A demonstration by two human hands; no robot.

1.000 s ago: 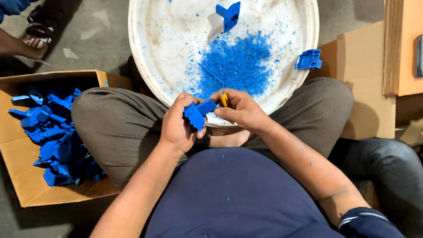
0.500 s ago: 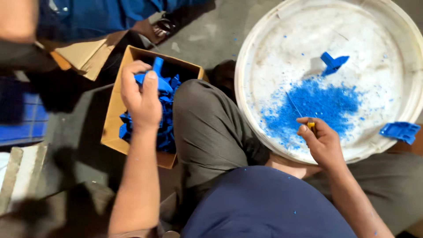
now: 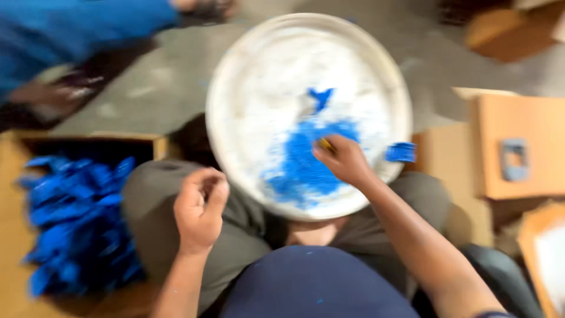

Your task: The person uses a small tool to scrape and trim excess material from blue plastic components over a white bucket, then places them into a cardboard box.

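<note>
Motion blur smears everything: the blue parts (image 3: 76,224) in the edge-cropped cardboard box (image 3: 15,282) lose their shapes.

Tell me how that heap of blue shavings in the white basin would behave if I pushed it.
The blue shavings look like loose, fine flakes, so probably very light and would likely smear and scatter rather than slide together. Specks already spread over the white basin suggest some may cling. The view is blurred, so this is tentative.
</note>
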